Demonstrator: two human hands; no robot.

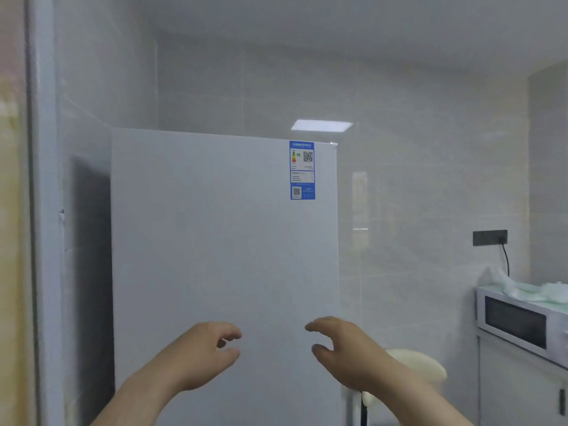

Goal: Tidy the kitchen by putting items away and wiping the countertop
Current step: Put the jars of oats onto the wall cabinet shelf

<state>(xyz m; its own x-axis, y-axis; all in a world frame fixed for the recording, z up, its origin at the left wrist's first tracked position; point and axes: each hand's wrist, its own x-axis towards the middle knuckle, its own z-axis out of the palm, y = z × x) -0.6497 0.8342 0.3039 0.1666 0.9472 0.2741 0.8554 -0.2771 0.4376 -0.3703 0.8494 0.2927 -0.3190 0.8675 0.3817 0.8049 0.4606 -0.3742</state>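
A tall white refrigerator (pixel 215 241) fills the middle of the view, its door closed, with a blue energy label (pixel 302 170) near its top right corner. My left hand (pixel 203 353) and my right hand (pixel 341 345) are both raised in front of the door's lower part. Their fingers are loosely curled and they hold nothing. Neither hand plainly touches the door.
A white microwave (pixel 522 324) stands on a cabinet (pixel 519 392) at the right, with crumpled white plastic (pixel 522 290) on top. A dark wall socket (pixel 490 237) with a black cable is above it. A cream rounded object (pixel 421 364) sits behind my right wrist. A wall edge (pixel 46 210) stands at the left.
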